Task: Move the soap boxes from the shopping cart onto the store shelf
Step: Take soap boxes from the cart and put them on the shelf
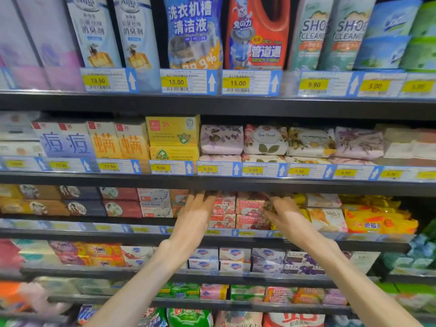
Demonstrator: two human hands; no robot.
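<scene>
Pink Goat Soap boxes (pixel 249 206) stand stacked two high on the third shelf (pixel 141 234) from the top. More of them, in pink and white (pixel 223 210), sit just to the left. My left hand (pixel 195 214) lies flat against the left boxes with its fingers straight and apart, holding nothing. At the right edge of the pink stack my right hand (pixel 284 214) touches the upper box with its fingertips. Blur hides whether it grips the box. The shopping cart is out of view.
White Goat Soap boxes (pixel 155 204) stand left of my hands, and yellow soap packs (pixel 377 223) to the right. The shelf above (pixel 212 182) hangs low over the boxes and carries floral-wrapped soaps (pixel 265 140). Lower shelves hold more soap packs (pixel 234 259).
</scene>
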